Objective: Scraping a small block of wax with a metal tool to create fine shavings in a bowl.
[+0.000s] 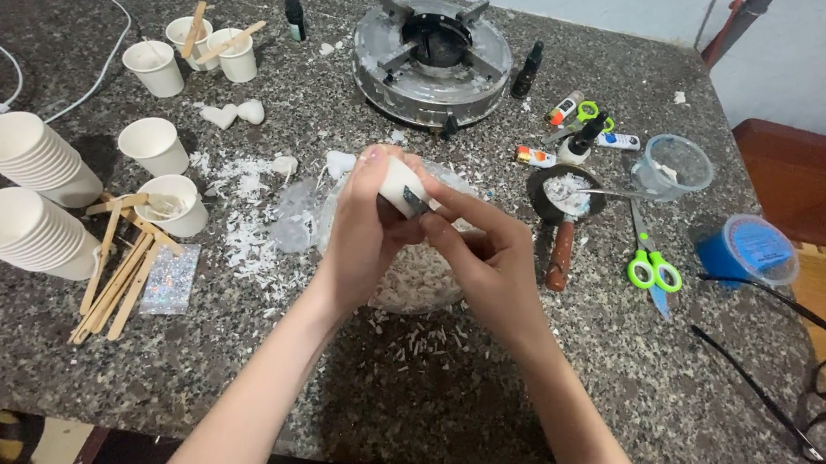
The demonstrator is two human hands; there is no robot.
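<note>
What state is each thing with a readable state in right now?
White wax block: held in left hand, blade against it.
Small blade: pinched by right hand fingers.
Clear bowl: holding wax shavings.
Green scissors: closed, lying flat.
Small pan: holding white flakes.
Gas burner: unlit.
Clear plastic cup: upright.

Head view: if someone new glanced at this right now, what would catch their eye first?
Most striking are the two hands at centre: the left hand grips a white wax block while the right hand presses a small blade against it, above a clear bowl of shavings. Behind them sits a round metal burner; bright green scissors lie to the right, stacked paper cups far left.
</note>
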